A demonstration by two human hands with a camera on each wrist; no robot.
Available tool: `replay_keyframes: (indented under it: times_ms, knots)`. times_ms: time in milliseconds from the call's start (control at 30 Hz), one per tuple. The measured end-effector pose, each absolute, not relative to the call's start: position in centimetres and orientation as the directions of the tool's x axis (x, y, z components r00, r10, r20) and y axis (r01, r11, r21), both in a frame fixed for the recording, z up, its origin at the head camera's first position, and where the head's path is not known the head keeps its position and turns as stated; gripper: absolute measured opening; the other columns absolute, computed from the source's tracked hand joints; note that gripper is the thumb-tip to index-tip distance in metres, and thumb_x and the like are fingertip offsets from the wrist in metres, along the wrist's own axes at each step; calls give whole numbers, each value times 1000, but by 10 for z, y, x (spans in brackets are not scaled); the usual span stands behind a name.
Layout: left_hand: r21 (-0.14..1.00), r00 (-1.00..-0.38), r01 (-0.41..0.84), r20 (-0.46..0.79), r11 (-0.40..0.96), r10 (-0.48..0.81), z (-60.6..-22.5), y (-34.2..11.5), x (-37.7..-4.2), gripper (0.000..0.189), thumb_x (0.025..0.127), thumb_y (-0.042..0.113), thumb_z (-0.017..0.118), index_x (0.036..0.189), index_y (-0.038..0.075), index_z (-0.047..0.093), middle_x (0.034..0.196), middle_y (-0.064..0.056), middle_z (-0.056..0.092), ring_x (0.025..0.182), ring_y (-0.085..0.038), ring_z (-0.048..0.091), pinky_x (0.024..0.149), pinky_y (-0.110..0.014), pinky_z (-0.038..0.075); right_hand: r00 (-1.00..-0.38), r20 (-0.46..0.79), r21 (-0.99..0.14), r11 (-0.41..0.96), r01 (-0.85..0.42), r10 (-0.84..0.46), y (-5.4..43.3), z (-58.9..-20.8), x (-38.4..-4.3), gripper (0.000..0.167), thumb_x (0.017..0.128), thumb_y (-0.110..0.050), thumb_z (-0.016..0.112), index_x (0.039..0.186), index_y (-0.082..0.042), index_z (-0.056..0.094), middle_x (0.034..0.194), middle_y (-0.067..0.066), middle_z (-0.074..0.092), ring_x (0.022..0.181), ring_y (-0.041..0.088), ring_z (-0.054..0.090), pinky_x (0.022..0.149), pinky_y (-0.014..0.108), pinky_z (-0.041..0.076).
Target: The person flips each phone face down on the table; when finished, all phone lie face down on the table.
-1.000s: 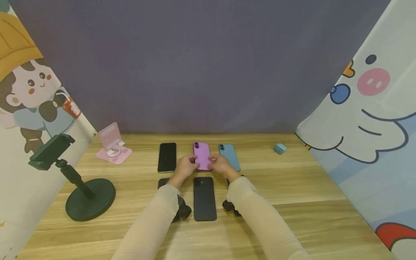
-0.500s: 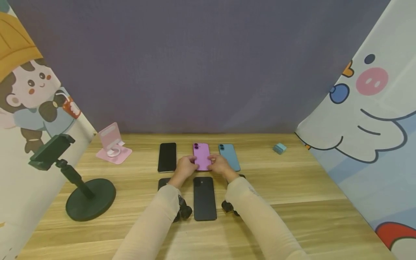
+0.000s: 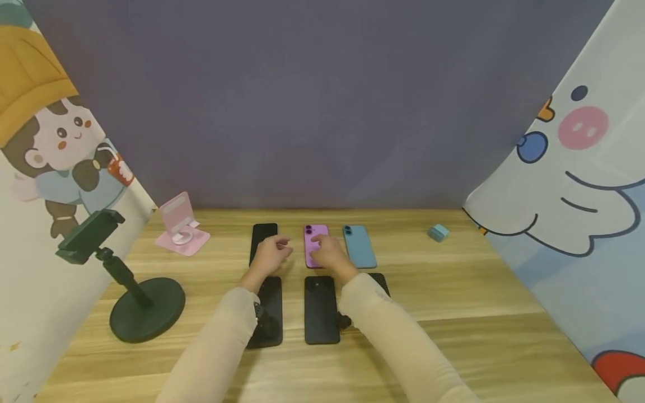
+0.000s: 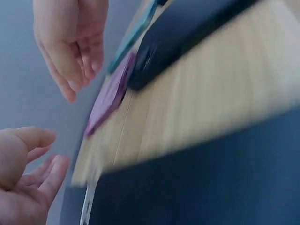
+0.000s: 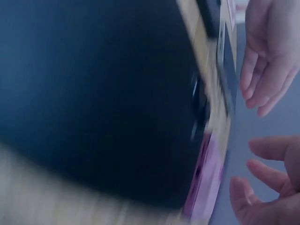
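My left hand (image 3: pixel 271 256) is over the black phone (image 3: pixel 263 232) in the back row, its fingers loosely bent and holding nothing. My right hand (image 3: pixel 330 255) overlaps the pink-purple phone (image 3: pixel 316 230), which lies camera side up. In the left wrist view the left hand (image 4: pixel 26 173) and the right hand (image 4: pixel 70 44) are apart from the purple phone (image 4: pixel 108 99). The right wrist view shows the purple phone (image 5: pixel 206 180) beside the right hand (image 5: pixel 274 187), with a gap between them. A blue phone (image 3: pixel 360 249) lies just right of it.
Nearer me lie more dark phones: one at left (image 3: pixel 272 310), one in the middle (image 3: pixel 321 310) and one at right (image 3: pixel 380 281), partly under the sleeve. A black phone stand (image 3: pixel 146 308) and a pink folding stand (image 3: pixel 181 232) are at left; a small teal block (image 3: pixel 438 233) at right.
Both hands were at the purple phone's sides and have let go of it. The left hand moved left over the black phone; the right hand shifted slightly left over the purple phone.
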State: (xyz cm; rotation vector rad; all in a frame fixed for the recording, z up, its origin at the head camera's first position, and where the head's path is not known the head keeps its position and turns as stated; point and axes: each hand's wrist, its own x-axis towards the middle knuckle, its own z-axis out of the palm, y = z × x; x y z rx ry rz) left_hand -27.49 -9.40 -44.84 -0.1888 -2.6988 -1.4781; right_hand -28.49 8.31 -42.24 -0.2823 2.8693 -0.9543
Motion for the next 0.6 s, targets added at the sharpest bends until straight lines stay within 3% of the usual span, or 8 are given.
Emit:
replay_keyframes:
  times_ms: [233,467,600]
  knots:
    - [840,-991,82,128,537,-48,-451,-138,-271,31,92,4,63,121,-7,62,113,-23,61,102,-36,60,83,-44,52,-963,-84,-704,699,-125,-257,36,-421,-278,40,92,-12,67,130,-5,60,122,20,61,112,31,57,92,41,48]
    - [825,-991,41,106,564,-82,-463,-162,-264,31,89,3,65,117,-10,62,109,-27,62,101,-40,60,86,-48,51,-962,-95,-715,690,-113,-256,9,-433,-276,36,88,-13,71,123,-6,65,105,12,69,99,26,63,87,37,51]
    - [820,-993,33,91,571,-73,-465,-168,-261,30,87,2,67,115,-10,63,106,-26,64,97,-39,62,84,-48,51,-974,-101,-727,683,-67,-204,0,-439,-279,34,87,-14,73,121,-10,68,105,10,69,98,23,63,87,36,50]
